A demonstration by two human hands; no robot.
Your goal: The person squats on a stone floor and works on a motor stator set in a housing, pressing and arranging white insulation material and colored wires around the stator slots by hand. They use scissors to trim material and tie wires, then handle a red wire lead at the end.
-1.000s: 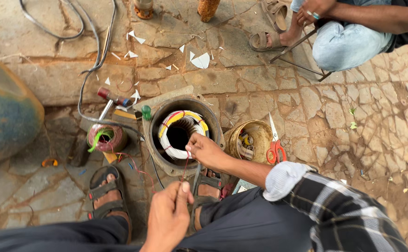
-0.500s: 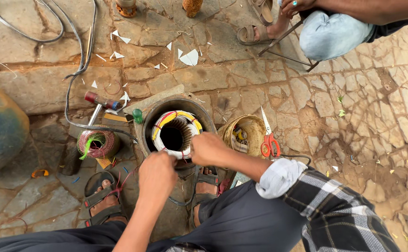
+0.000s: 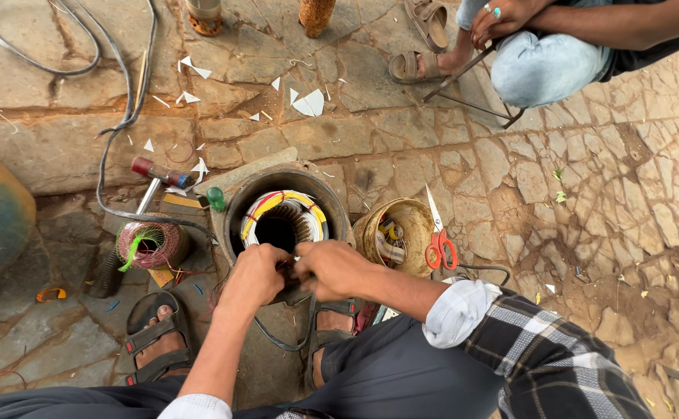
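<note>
Hands have come together since a second ago: left hand (image 3: 252,277) joined right hand (image 3: 332,268), both pinching wire at motor stator (image 3: 284,221) near rim.

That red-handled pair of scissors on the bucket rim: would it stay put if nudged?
Probably not. The scissors lie balanced across the thin rim of the bucket, so a nudge may tip them off. They look stiff and light, with pointed blades.

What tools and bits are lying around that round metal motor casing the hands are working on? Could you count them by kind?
Motor casing: 1
Spool of reddish wire: 1
Hammer: 1
Red-handled scissors: 1
Small bucket of odds and ends: 1
Green-handled screwdriver: 1
Total: 6
Left hand and right hand meet at the casing's near rim.
</note>
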